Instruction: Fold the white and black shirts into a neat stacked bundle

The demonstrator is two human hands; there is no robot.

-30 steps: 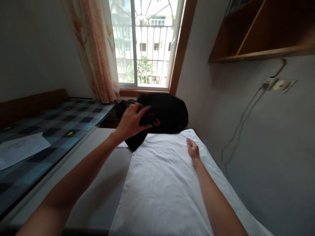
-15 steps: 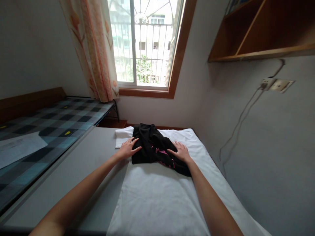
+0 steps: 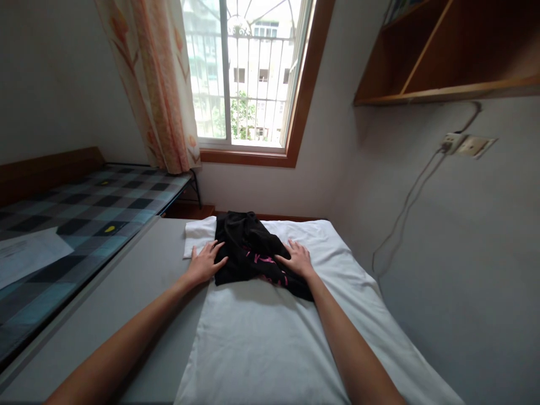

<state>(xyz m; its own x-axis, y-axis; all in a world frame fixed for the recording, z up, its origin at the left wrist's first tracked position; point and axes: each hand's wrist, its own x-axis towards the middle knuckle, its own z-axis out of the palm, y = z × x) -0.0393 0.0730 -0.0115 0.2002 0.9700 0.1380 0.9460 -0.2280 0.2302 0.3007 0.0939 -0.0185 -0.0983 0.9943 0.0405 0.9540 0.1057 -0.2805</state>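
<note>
Black garment [image 3: 248, 253] lies bunched at far end of the white sheet [image 3: 270, 337], left hand [image 3: 205, 263] and right hand [image 3: 296, 260] flat on its edges, fingers spread, gripping nothing; flattening looks barely begun.

Daylight enters through the window [image 3: 244, 79] at top centre; panes overexposed, buildings outside washed out. Room interior dim by contrast, walls grey and flat. White sheet [image 3: 270, 337] is the brightest indoor surface. Soft shadow under the black garment [image 3: 248, 253] and beside the forearms. Wide-angle stretch at the edges; shelf [image 3: 442, 56] lines splay. Focus mildly soft throughout.
</note>
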